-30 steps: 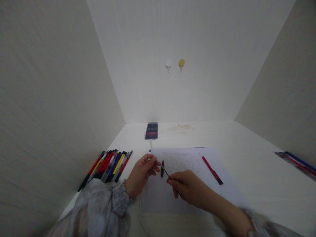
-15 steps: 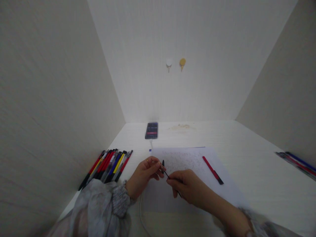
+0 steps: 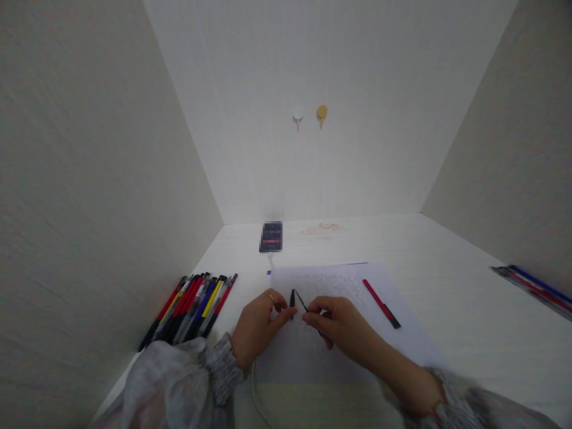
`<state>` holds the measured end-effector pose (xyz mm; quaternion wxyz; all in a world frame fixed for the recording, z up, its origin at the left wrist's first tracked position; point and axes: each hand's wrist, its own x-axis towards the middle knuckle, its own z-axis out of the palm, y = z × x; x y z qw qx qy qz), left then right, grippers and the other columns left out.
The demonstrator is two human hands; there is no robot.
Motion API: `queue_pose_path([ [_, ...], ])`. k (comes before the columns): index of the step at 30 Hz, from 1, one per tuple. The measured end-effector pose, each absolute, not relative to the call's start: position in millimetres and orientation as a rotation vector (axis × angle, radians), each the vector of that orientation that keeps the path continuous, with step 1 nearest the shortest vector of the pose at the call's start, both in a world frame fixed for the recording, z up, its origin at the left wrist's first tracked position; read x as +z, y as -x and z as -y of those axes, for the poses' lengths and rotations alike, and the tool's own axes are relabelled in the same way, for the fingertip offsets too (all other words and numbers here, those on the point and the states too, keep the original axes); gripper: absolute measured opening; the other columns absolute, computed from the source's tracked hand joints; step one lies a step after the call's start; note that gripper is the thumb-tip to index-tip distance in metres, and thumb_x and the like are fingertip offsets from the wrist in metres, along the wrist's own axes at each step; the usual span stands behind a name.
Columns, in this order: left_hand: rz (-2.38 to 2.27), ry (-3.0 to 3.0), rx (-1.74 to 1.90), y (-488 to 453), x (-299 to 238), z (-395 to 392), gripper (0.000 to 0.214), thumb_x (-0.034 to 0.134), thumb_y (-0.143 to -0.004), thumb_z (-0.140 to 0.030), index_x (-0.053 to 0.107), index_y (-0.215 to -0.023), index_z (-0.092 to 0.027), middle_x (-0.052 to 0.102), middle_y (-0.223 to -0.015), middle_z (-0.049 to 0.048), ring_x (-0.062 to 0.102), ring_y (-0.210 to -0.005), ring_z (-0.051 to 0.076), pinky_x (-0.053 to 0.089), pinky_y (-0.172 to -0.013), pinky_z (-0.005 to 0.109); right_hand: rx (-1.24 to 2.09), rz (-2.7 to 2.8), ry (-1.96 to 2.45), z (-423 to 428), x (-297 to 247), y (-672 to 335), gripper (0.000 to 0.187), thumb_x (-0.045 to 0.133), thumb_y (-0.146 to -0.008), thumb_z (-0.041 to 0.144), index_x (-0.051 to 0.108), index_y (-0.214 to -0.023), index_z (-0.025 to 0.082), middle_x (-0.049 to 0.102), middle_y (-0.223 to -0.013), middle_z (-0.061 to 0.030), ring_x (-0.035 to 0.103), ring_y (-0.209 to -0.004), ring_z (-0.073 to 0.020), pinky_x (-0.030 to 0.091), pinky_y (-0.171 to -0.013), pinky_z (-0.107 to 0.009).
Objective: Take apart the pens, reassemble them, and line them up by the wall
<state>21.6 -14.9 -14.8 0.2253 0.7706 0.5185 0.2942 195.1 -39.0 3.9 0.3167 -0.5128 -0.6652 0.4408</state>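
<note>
My left hand [image 3: 263, 319] rests over the white paper [image 3: 313, 363], its thumb and fingers bent round a small black pointed pen part [image 3: 292, 295]. The thumb covers some of that part, and its tip points away from me. My right hand [image 3: 335, 322] is closed in a pinch on a thin dark pen refill [image 3: 301, 300]. The refill slants up and left, its front end close beside the black part; fingers hide its middle. A red pen [image 3: 379, 302] with a black end lies on the paper to the right of my hands.
A row of several pens [image 3: 196, 304] lies by the left wall. More pens [image 3: 536, 286] lie at the right wall. A blurred dark phone-like device [image 3: 271, 237] with a white cable [image 3: 254, 387] sits at the back. Two hooks [image 3: 322, 112] hang on the back wall.
My left fingers have left the refill's front end and come down to the black pen part. The refill stays in my right hand. The view has shifted slightly.
</note>
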Motion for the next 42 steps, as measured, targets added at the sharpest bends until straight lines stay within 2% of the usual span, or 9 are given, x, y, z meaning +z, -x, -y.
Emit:
queue_pose_path([
  [6,-1.637,-2.392,0.507,-23.4,-20.1,10.0,0.030,0.046,-0.069,-0.048,0.054,-0.068,-0.019,0.056,-0.065,-0.0001,0.050,-0.057,0.014,0.032,-0.053,0.024,1.084,1.766,1.360,36.7,4.4,-195.1,0.019,0.051,-0.070,0.032,0.057,-0.062,0.016,0.045,-0.044,0.0044,0.038,-0.039,-0.0056,0.030,-0.040,-0.018],
  [12,-1.627,-2.362,0.555,-21.0,-21.8,7.6,0.020,0.049,-0.069,-0.038,0.055,-0.067,-0.019,0.057,-0.061,-0.0006,0.051,-0.056,0.014,0.031,-0.051,0.024,1.117,1.757,1.341,33.4,-0.8,-198.0,0.018,0.050,-0.070,0.030,0.057,-0.063,0.015,0.045,-0.048,0.0040,0.038,-0.039,-0.0053,0.028,-0.039,-0.018],
  [17,-1.373,-1.891,0.859,-20.9,-19.2,5.3,0.021,0.048,-0.071,-0.037,0.055,-0.069,-0.016,0.055,-0.055,-0.0011,0.050,-0.052,0.012,0.036,-0.051,0.023,1.121,1.753,1.336,29.8,-2.1,-200.6,0.019,0.049,-0.071,0.031,0.056,-0.062,0.015,0.041,-0.047,0.0047,0.036,-0.039,-0.0051,0.027,-0.038,-0.018],
  [22,-0.979,-1.125,1.055,-22.0,-16.1,2.2,0.016,0.059,-0.067,-0.027,0.051,-0.069,-0.014,0.062,-0.073,0.0035,0.055,-0.059,0.010,0.042,-0.057,0.021,1.165,1.792,1.318,30.9,-2.3,-198.6,0.019,0.048,-0.071,0.029,0.054,-0.059,0.015,0.038,-0.045,0.0052,0.034,-0.039,-0.0051,0.026,-0.038,-0.018],
  [25,-0.815,-0.882,1.088,-20.9,-15.0,1.8,0.020,0.061,-0.067,-0.021,0.052,-0.085,-0.015,0.060,-0.075,0.0019,0.056,-0.065,0.009,0.041,-0.063,0.021,1.194,1.833,1.282,33.1,-3.9,-195.5,0.019,0.049,-0.071,0.028,0.053,-0.057,0.015,0.039,-0.046,0.0051,0.035,-0.040,-0.0051,0.026,-0.039,-0.018],
  [28,-0.721,-0.793,1.091,-19.9,-15.1,2.2,0.028,0.060,-0.069,-0.020,0.052,-0.095,-0.017,0.059,-0.077,0.0014,0.056,-0.076,0.011,0.039,-0.072,0.023,1.227,1.873,1.256,34.8,-5.5,-191.8,0.020,0.048,-0.071,0.027,0.053,-0.057,0.015,0.039,-0.045,0.0050,0.034,-0.040,-0.0053,0.025,-0.039,-0.018],
  [33,-0.689,-0.738,1.095,-19.1,-17.2,2.2,0.014,0.058,-0.071,-0.018,0.055,-0.084,-0.015,0.060,-0.082,0.0029,0.055,-0.079,0.011,0.039,-0.067,0.020,1.231,1.906,1.236,35.6,-7.4,-187.9,0.021,0.047,-0.071,0.028,0.054,-0.057,0.015,0.040,-0.045,0.0045,0.035,-0.042,-0.0060,0.025,-0.040,-0.018],
  [42,-0.651,-0.785,1.054,-20.8,-19.3,2.3,0.011,0.059,-0.071,-0.017,0.057,-0.080,-0.013,0.061,-0.083,0.0044,0.055,-0.077,0.011,0.039,-0.069,0.022,1.173,1.899,1.208,34.7,-9.2,-189.5,0.023,0.046,-0.072,0.027,0.049,-0.052,0.014,0.038,-0.046,0.0046,0.034,-0.044,-0.0061,0.024,-0.041,-0.018],
])
